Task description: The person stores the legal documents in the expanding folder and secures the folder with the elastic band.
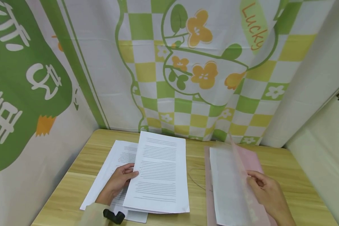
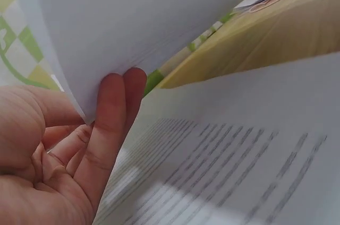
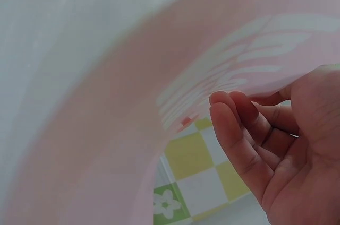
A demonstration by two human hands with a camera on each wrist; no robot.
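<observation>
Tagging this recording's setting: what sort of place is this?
Perhaps a small curtained-off desk space: a wood-grain table stands close to a checkered, flower-print curtain marked "Lucky", with printed sheets and a pink folder at it. Home or office, I can't tell.

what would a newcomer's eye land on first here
Probably the green-and-yellow checked curtain with orange flowers, hanging behind the wooden table. Next, on the table's left side, the left hand holds printed sheets overlapping other papers. To the right, the right hand pinches the raised cover of a pink folder.
</observation>
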